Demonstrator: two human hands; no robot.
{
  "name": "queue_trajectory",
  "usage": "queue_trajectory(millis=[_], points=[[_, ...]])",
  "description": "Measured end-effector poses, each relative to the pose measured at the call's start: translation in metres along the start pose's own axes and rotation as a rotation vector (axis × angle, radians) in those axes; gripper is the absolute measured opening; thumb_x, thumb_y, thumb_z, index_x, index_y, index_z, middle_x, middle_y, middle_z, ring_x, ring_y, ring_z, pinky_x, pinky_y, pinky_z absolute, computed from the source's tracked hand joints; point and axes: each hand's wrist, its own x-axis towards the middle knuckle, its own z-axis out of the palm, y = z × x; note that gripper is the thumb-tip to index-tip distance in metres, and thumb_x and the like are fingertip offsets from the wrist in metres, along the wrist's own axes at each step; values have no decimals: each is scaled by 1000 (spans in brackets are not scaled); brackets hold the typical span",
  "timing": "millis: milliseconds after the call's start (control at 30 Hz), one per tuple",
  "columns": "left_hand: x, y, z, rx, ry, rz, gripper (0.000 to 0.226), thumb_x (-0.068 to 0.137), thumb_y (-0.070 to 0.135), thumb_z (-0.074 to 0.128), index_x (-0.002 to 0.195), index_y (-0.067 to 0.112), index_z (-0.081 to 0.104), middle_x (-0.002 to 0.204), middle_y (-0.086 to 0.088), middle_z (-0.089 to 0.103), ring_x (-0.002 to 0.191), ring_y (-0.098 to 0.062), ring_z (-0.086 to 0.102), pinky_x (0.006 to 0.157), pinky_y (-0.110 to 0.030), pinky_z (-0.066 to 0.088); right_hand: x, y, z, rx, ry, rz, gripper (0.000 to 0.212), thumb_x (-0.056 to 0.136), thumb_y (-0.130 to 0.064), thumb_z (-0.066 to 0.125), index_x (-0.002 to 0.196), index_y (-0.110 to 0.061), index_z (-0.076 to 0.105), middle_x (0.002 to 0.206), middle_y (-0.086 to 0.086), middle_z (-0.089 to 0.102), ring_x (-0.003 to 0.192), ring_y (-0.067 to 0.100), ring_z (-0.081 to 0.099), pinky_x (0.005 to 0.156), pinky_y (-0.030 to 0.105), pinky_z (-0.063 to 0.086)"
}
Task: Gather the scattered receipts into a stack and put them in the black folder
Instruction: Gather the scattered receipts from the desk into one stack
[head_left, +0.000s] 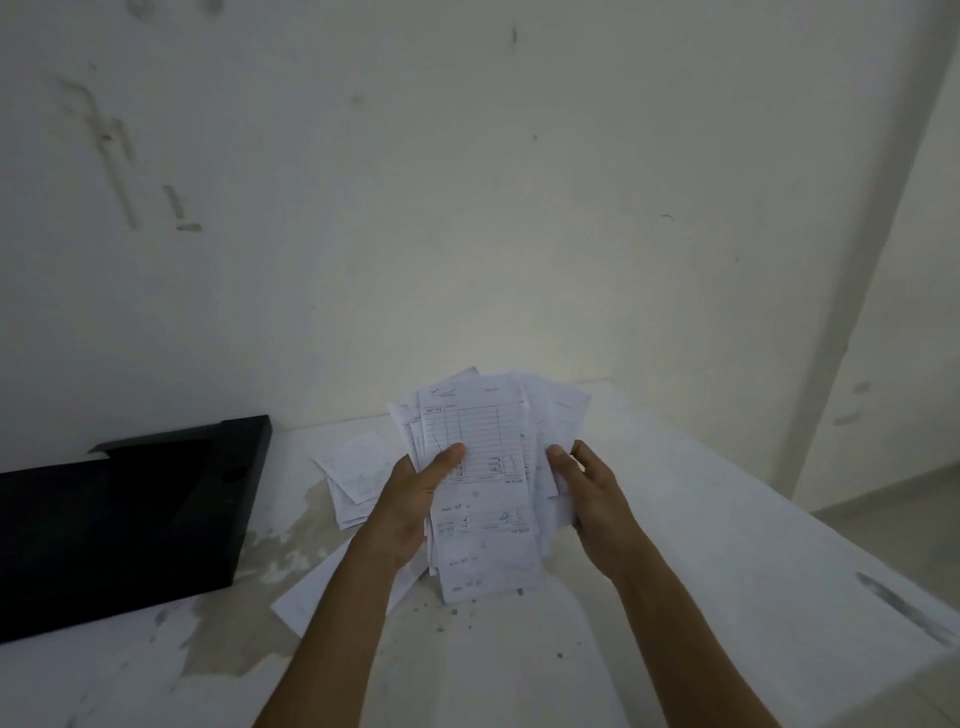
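Above a stained white table (519, 675), both hands (410, 506) (597, 499) grip seemingly loose, fanned receipts (483, 467).

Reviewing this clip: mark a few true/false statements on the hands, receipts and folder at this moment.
1. Both hands hold the stack of receipts. True: left hand and right hand grip its sides.
2. The folder lies right of the hands. False: it lies to their left.
3. Some loose receipts lie on the table. True.
4. The stack is inside the folder. False: it is held above the table.
5. The folder is white. False: it is black.
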Motion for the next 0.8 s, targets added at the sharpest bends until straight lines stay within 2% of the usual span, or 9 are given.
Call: queue_trajectory(millis=[100, 200, 267, 367, 467, 667, 800], points=[[-7, -3, -4, 7, 15, -3, 42, 88, 28, 70, 128, 16, 65, 118, -9, 73, 108, -27, 71, 96, -48, 54, -6, -1, 14, -70, -80, -16, 38, 104, -39, 46, 126, -14, 64, 123, 10, 72, 116, 32, 67, 100, 52, 53], [-12, -5, -7, 49, 139, 45, 39, 88, 28, 72, 125, 19, 66, 116, -6, 74, 104, -25, 72, 95, -49, 55, -11, -5, 25, -127, -98, 55, 51, 103, -58, 34, 136, -29, 61, 128, 2, 70, 119, 23, 67, 103, 49, 52], [-16, -2, -7, 113, 207, 96, 44, 87, 30, 73, 128, 21, 63, 119, -3, 73, 106, -23, 70, 96, -48, 55, -13, -9, 29, -184, -160, 42, 54, 98, -65, 39, 136, -32, 59, 130, 0, 69, 120, 22, 66, 101, 48, 53], [-24, 1, -3, 185, 264, 156, 51, 84, 32, 77, 129, 24, 56, 121, 0, 70, 107, -24, 69, 93, -49, 56, -19, -18, 40, -301, -238, -40, 46, 95, -51, 60, 137, -30, 57, 127, -8, 70, 114, 12, 69, 96, 37, 58], [-33, 2, 5, 141, 211, 140, 44, 85, 27, 76, 126, 21, 62, 115, -3, 73, 101, -23, 72, 89, -45, 59, -22, -20, 49, -304, -225, -84, 40, 90, -36, 72, 129, -30, 63, 119, -9, 74, 106, 9, 72, 87, 28, 60], [-48, 5, 6, -34, 120, 74, 37, 85, 20, 76, 121, 13, 68, 109, -10, 76, 99, -29, 74, 87, -49, 59, -28, -24, 46, -307, -84, -137, 36, 85, -31, 77, 119, -29, 64, 114, -6, 74, 101, 13, 74, 78, 25, 61], [-54, 7, 11, -10, 125, 85, 31, 85, 21, 76, 115, 15, 70, 106, -9, 77, 96, -28, 74, 85, -46, 60, -33, -20, 44, -119, -255, 32, 44, 88, -23, 76, 130, -22, 60, 121, 1, 74, 107, 21, 73, 89, 38, 60]])
